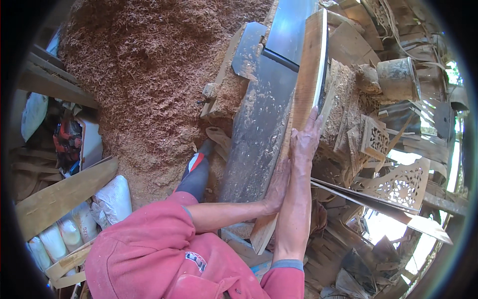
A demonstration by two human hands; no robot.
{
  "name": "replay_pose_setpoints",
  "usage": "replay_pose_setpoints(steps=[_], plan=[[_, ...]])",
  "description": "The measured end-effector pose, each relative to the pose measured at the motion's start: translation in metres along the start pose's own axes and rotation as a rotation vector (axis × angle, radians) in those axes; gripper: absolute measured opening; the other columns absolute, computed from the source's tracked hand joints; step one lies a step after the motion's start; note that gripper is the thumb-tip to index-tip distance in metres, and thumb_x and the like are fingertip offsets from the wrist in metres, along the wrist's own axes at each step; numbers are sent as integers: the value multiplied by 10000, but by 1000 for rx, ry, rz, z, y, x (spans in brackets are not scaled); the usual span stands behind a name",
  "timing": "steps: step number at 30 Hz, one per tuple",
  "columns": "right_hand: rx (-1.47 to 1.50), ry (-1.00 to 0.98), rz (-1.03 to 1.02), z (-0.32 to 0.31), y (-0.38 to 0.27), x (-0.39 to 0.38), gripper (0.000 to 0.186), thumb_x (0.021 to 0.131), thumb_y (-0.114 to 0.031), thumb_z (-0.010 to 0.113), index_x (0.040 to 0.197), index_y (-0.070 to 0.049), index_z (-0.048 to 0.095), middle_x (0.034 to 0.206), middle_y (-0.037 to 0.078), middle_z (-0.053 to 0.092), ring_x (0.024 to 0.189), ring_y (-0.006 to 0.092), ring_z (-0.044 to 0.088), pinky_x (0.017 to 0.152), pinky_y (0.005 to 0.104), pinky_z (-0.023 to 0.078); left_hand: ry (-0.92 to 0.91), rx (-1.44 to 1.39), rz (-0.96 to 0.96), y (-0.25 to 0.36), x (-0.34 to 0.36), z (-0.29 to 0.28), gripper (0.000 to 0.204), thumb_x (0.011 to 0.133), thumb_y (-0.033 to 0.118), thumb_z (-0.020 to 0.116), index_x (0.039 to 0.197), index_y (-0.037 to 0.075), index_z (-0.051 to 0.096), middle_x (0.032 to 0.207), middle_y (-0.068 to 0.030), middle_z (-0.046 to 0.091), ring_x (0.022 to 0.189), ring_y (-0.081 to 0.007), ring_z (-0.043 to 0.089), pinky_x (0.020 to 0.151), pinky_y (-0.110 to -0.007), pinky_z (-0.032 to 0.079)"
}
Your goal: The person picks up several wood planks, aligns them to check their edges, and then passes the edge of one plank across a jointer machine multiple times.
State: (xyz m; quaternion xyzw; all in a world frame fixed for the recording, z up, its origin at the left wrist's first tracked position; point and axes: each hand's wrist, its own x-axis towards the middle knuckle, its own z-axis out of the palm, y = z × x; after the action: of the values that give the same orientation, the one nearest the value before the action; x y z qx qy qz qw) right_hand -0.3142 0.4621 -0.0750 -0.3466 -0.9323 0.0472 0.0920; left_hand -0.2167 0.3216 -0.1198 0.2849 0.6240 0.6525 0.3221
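Note:
A long wooden board (307, 82) stands on edge along the dark metal bed of a planing machine (260, 119). Its pale upper edge catches the light, and its near end sticks out past the bed. My right hand (305, 137) holds the board about midway, thumb on the left face and fingers stretched forward over the edge. Closer to me, my left hand (279, 187) lies flat against the board's left face, pressing on it; its fingers are partly hidden by my right forearm.
Reddish shavings (149, 65) are heaped left of the machine. White sacks (112, 199) and a plank (69, 197) lie at lower left. To the right are a dusty bucket (397, 79), carved openwork panels (398, 184) and stacked wood scraps. My leg (195, 172) stands beside the bed.

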Motion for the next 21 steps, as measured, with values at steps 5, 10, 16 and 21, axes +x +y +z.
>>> replay_pose_setpoints(steps=[5,10,16,21], plan=[[-22,-12,9,1,1,16,990,774,-66,740,1590,-74,180,1516,365,320,1280,490,475,1125,507,376,28,44,1,-1,19,-1,720,1030,270,456,1584,-20,100,1636,-274,124,1532,-390,122,1253,-433,104],[3,-5,-18,3,1,33,981,788,-62,738,1591,-71,173,1521,352,320,1315,484,450,1147,503,358,46,80,-4,-1,32,4,739,1023,269,468,1586,-13,82,1639,-273,108,1533,-392,110,1254,-436,97],[24,-25,2,6,2,51,994,783,-64,748,1590,-66,168,1527,341,317,1387,470,393,1175,486,334,72,128,1,1,51,10,763,1015,268,482,1589,-5,60,1641,-271,88,1534,-393,96,1255,-439,89],[13,-13,-25,13,4,66,992,783,-56,750,1588,-59,170,1526,344,317,1392,454,396,1177,469,335,103,169,-4,4,65,7,784,1008,267,494,1591,2,42,1644,-270,72,1535,-395,84,1256,-442,82]])
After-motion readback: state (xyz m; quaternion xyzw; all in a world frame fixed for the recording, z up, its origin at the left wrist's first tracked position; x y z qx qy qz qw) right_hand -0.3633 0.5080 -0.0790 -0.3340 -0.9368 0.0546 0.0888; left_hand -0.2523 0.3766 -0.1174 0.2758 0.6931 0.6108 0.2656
